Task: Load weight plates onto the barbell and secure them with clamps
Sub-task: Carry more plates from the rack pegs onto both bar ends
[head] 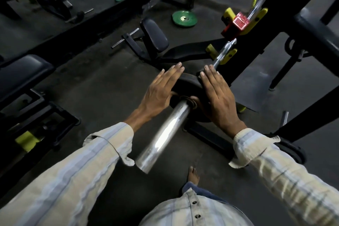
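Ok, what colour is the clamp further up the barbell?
Red, the boxy plastic clamp on the chrome barbell; head view shows it.

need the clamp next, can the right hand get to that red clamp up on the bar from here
Probably not without stepping forward: the right hand is flat on the black plate, and the red clamp sits well beyond on the bar.

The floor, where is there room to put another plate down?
The open floor left of the left hand, between the near bench and the padded seat, is bare. So is the strip beside the green plate. It is crowded under the right hand, where rack legs sit, and around the foot.
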